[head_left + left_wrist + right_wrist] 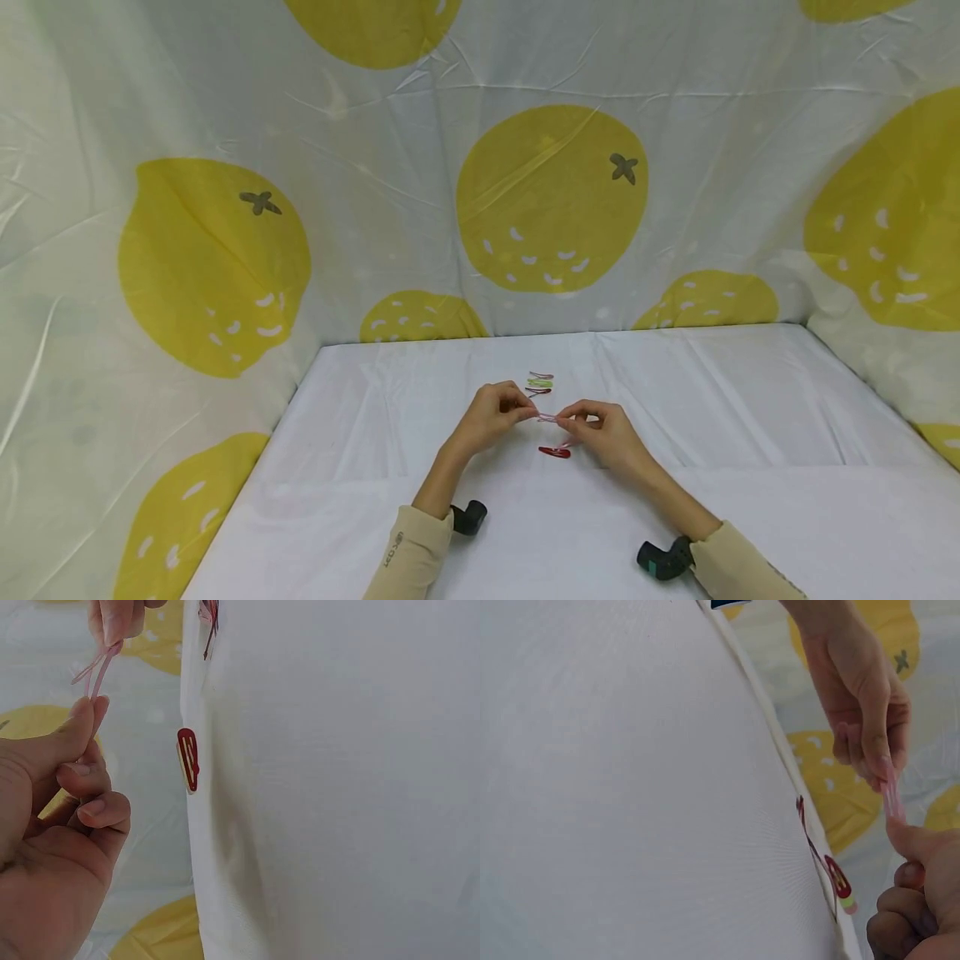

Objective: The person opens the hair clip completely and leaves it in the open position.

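Note:
Between both hands, raised over the white table, is a pink snap hair clip [547, 417]. My left hand [491, 418] pinches one end of it between thumb and forefinger. The other end sits between the thumb and forefinger of my right hand [607, 436]. In the left wrist view the thin arms of the pink clip [99, 677] stand spread apart; the right wrist view has the clip [892, 796] stretched between two thumbs. Just below the hands lies a red hair clip [555, 452], with a pink piece [568, 442] beside it, partly covered by my right hand.
Beyond the hands, a short column holds a pink clip [542, 375], a yellow-green clip [540, 383] and a dark red clip [538, 391]. White cloth covers the table [712, 400]. A lemon-print curtain [375, 233] rises at the back and sides.

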`<action>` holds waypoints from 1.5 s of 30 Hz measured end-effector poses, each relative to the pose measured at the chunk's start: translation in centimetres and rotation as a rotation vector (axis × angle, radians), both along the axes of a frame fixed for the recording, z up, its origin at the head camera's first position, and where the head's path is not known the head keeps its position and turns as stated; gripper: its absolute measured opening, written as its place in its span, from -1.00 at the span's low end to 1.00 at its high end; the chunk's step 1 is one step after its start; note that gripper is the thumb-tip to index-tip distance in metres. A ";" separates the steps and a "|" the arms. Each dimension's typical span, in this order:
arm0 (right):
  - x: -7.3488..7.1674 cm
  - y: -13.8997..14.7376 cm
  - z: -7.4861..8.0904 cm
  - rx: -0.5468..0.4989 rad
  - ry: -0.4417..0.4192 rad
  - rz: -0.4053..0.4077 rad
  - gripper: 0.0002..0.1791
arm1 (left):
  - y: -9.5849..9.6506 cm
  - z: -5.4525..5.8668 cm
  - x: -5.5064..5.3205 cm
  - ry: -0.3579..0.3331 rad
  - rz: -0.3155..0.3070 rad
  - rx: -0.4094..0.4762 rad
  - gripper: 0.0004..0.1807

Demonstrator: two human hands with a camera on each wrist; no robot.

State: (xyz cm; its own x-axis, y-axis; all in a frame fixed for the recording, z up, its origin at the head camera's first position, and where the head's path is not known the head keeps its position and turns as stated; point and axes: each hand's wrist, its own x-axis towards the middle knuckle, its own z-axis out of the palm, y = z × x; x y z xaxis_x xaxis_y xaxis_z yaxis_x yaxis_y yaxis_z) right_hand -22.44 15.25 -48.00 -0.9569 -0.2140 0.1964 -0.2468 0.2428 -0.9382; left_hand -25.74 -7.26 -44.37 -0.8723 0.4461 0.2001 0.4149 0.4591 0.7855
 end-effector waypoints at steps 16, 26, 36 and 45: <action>0.0 -0.2 0.5 0.124 0.060 -0.116 -0.95 | -0.3 0.5 0.0 0.055 0.030 -0.099 -0.96; -1.8 -1.1 1.2 0.244 -0.054 -0.180 -0.94 | 0.4 0.6 -1.3 0.078 0.115 -0.218 -0.95; -4.6 -1.9 0.8 0.304 -0.063 -0.226 -0.91 | 2.6 1.1 -3.5 0.062 0.263 -0.462 -0.96; -5.6 -2.1 0.9 0.320 -0.039 -0.246 -0.89 | 3.2 0.7 -4.5 0.081 0.292 -0.579 -0.95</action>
State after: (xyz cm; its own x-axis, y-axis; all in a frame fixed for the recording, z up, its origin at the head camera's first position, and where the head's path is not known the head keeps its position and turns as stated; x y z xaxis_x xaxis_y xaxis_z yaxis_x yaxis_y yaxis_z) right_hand -28.03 13.14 -47.09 -0.9926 -0.0222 0.1198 -0.1109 0.5718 -0.8129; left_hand -30.24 -4.10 -43.66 -0.9662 0.2485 0.0688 0.2567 0.9012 0.3492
